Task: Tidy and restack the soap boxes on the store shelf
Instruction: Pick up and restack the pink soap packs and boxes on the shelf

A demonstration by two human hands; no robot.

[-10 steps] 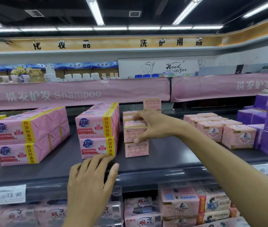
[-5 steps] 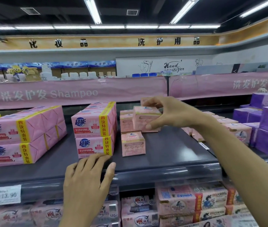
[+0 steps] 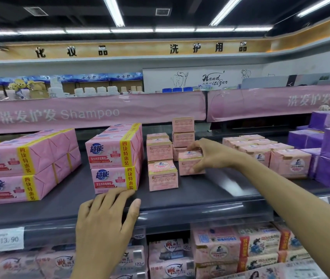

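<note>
Placing step, we judge: our right hand (image 3: 210,156) holds a box (image 3: 190,164) low over the shelf (image 3: 200,198), grip pinching the box's top and front, just right of the front box (image 3: 163,176). Left hand (image 3: 107,214) lies spread at the front edge. Next: seat it, release, square the row.

On my feed I see two bare hands: the left hand (image 3: 105,222) near, the right hand (image 3: 210,156) farther off, its bare forearm (image 3: 291,198) reaching the near right edge.
</note>
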